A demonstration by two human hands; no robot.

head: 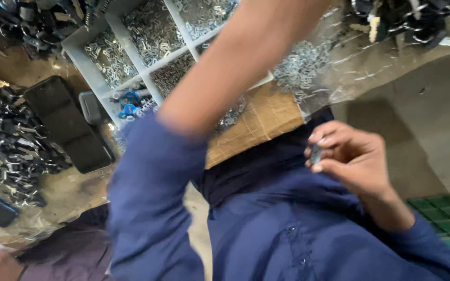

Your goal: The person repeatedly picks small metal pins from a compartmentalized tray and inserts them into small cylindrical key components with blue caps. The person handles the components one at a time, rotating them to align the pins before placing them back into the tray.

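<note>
right hand grip pinches small metal piece; raised left forearm hides grey divided tray.

Workshop bench, small-parts assembly.
A grey divided tray full of metal clips, and black hardware piled along the left edge.

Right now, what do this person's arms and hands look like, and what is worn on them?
Both arms wear blue long sleeves. The left sleeve is pushed up, leaving the forearm bare; the right sleeve reaches the wrist. The right hand is bare, without glove or ring showing. The left hand is out of view.
</note>
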